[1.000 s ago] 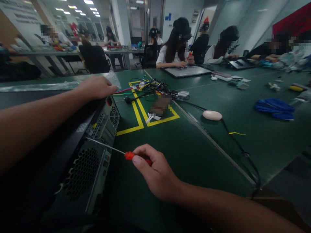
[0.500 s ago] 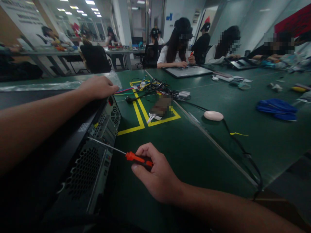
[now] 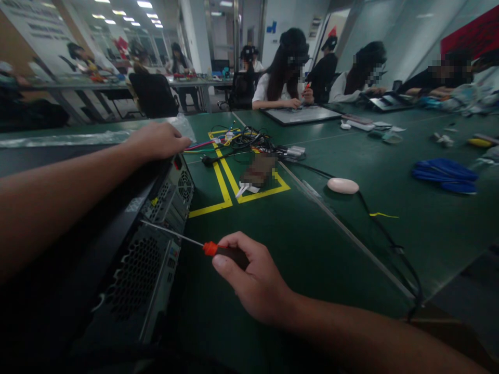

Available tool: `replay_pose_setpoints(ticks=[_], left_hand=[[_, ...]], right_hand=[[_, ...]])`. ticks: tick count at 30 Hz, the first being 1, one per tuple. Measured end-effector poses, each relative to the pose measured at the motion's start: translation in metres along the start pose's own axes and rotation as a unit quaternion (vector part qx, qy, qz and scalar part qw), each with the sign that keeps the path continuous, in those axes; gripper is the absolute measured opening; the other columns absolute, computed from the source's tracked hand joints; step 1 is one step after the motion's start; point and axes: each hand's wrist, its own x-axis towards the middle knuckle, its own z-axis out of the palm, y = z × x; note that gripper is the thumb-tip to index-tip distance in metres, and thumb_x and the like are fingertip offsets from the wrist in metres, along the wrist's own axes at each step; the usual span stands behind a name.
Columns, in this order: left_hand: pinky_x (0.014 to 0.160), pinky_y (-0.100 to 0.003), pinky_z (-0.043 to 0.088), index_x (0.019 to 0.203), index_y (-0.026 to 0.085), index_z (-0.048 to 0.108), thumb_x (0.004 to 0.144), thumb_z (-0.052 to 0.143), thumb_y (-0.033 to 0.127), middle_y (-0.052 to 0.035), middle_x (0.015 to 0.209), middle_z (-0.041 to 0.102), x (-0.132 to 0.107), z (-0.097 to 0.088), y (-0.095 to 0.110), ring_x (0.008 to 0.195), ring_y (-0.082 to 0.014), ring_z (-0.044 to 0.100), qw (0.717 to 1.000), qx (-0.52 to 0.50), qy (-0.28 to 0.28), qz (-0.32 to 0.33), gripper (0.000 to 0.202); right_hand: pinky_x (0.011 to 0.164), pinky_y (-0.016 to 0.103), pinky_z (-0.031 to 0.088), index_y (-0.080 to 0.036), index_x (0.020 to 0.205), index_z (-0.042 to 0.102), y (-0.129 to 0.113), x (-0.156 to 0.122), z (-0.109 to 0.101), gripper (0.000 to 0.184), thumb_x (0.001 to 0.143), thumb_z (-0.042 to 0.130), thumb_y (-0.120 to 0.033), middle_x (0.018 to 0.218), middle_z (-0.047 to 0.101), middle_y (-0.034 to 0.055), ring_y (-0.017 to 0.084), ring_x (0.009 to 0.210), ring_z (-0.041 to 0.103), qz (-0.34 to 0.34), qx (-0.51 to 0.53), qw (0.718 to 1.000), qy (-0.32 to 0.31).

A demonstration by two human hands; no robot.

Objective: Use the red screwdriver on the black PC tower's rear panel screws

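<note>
Now, from the head view: gripping a screwdriver (image 3: 209, 249) in the right hand (image 3: 255, 283), fingers clenched round its handle, tip touching the back panel of a computer case (image 3: 152, 270) lying on the table (image 3: 312, 244). Resting the left hand (image 3: 156, 140) on the case's far top corner, fingers loosely curled, grasping nothing.

Green table (image 3: 312, 249) (yellow tape outline (image 3: 221, 179)): computer case (image 3: 148, 270), tangled cables (image 3: 241, 139), mouse (image 3: 342, 185).

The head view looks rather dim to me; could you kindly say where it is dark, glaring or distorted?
Head view: the near left around the computer case sinks into shadow; the ceiling lights glare at the top; the frame edges look stretched by a wide lens; the screwdriver in the right hand reads fairly sharp.
</note>
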Motion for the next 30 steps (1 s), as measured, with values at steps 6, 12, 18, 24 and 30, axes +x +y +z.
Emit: replay_pose_setpoints(ticks=[6, 12, 18, 24, 30], left_hand=[[0.089, -0.048, 0.051, 0.116, 0.016, 0.080, 0.090, 0.037, 0.061, -0.0184, 0.109, 0.072, 0.0013, 0.0005, -0.0022, 0.106, -0.0379, 0.064, 1.000, -0.016, -0.001, -0.009, 0.067], [0.091, -0.049, 0.050, 0.112, 0.014, 0.081, 0.090, 0.037, 0.059, -0.0202, 0.111, 0.072, 0.0005, 0.0002, -0.0011, 0.106, -0.0391, 0.064, 1.000, -0.015, 0.000, -0.002, 0.067], [0.091, -0.049, 0.050, 0.117, 0.019, 0.080, 0.089, 0.037, 0.062, -0.0174, 0.113, 0.072, 0.0012, 0.0000, -0.0016, 0.107, -0.0392, 0.064, 1.000, -0.017, -0.006, -0.015, 0.068], [0.087, -0.047, 0.051, 0.110, 0.017, 0.082, 0.089, 0.036, 0.061, -0.0178, 0.106, 0.072, 0.0019, 0.0015, -0.0018, 0.102, -0.0369, 0.065, 1.000, -0.013, 0.000, -0.007, 0.067], [0.090, -0.049, 0.051, 0.115, 0.017, 0.081, 0.088, 0.036, 0.064, -0.0170, 0.109, 0.072, 0.0033, 0.0026, -0.0037, 0.105, -0.0383, 0.065, 1.000, -0.008, 0.001, -0.007, 0.070]], right_hand=[[0.061, 0.027, 0.039, -0.019, 0.098, 0.066, 0.0005, 0.0008, 0.0006, 0.018, 0.101, 0.058, -0.034, 0.071, 0.052, -0.0041, 0.012, 0.064, 0.048, 0.016, 0.026, 0.999, -0.016], [0.062, 0.027, 0.040, -0.021, 0.104, 0.058, 0.0027, -0.0020, 0.0031, 0.022, 0.087, 0.072, -0.026, 0.080, 0.057, -0.0043, 0.013, 0.067, 0.051, -0.006, 0.023, 1.000, -0.011], [0.060, 0.026, 0.038, -0.023, 0.095, 0.054, 0.0054, -0.0009, 0.0041, 0.018, 0.084, 0.068, -0.016, 0.077, 0.054, -0.0060, 0.012, 0.064, 0.049, -0.031, -0.005, 0.999, -0.006], [0.060, 0.026, 0.038, -0.022, 0.095, 0.055, 0.0031, -0.0012, 0.0032, 0.016, 0.085, 0.068, -0.018, 0.076, 0.052, -0.0061, 0.012, 0.064, 0.047, -0.022, 0.006, 1.000, -0.006], [0.061, 0.026, 0.038, -0.022, 0.096, 0.056, 0.0038, -0.0008, 0.0034, 0.016, 0.087, 0.069, -0.020, 0.078, 0.053, -0.0059, 0.012, 0.065, 0.048, -0.022, 0.003, 1.000, -0.003]])
